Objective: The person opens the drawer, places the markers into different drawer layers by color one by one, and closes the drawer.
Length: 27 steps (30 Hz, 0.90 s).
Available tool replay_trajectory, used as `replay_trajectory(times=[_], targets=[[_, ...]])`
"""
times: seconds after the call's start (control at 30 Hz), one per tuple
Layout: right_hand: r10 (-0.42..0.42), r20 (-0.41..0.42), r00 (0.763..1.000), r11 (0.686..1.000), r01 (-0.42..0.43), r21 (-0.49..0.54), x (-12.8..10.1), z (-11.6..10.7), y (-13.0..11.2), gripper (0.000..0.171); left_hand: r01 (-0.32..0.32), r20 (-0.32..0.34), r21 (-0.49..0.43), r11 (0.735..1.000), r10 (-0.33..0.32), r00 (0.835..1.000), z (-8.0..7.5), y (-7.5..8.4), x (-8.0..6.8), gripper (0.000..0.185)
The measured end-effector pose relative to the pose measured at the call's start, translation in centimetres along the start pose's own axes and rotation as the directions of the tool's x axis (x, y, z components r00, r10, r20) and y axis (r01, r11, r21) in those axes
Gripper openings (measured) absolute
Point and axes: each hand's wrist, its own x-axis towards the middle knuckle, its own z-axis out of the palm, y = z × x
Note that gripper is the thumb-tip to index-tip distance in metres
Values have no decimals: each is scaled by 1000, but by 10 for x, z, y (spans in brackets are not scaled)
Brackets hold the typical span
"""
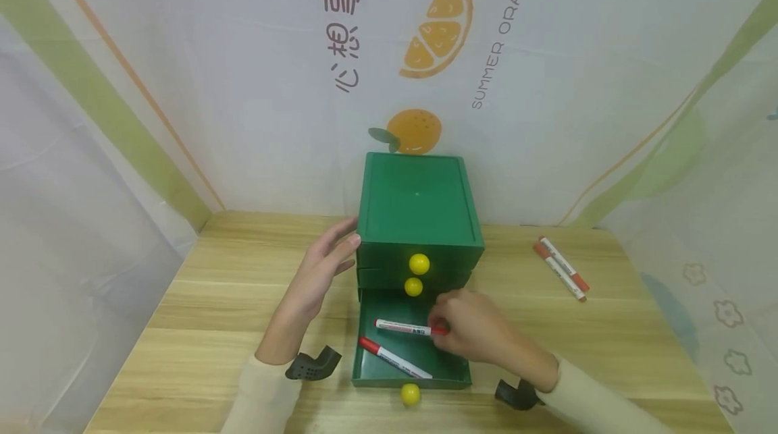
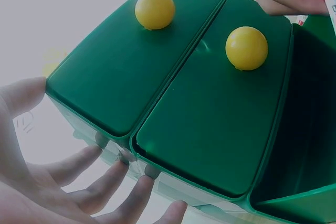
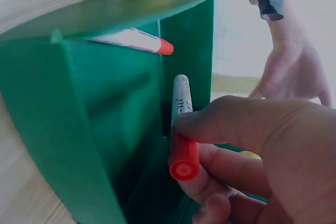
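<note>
In the right wrist view alone, right hand pinches marker by its cap.

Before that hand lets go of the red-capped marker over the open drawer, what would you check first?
1. Marker firmly held: the right hand pinches the marker near its red cap. Ok.
2. Marker over the open bottom drawer: ok.
3. Room in the drawer: one other marker lies along the front, space beside it. Ok.
4. Green drawer box steadied: the left hand rests its straight fingers on the box's left side. Ok.
5. Upper two drawers closed, out of the way: ok.
6. Markers left over: a pair of markers lies on the table to the right. Not ok.
</note>
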Motion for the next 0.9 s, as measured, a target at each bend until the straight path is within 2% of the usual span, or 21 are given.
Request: replay_trajectory(times=[0.2, 0.5, 0.9], targets=[[-7, 66, 998, 1000, 8, -19, 9, 1, -5, 6, 1, 2, 4, 1000, -1, 1000, 0, 0, 0, 62], [27, 174, 984, 999, -19, -49, 15, 9, -12, 9, -1, 4, 2, 1000, 1, 1000, 0, 0, 0, 62], [14, 184, 983, 998, -3, -61, 13, 21, -11, 15, -1, 1, 7, 1000, 1, 1000, -1, -1, 0, 62]])
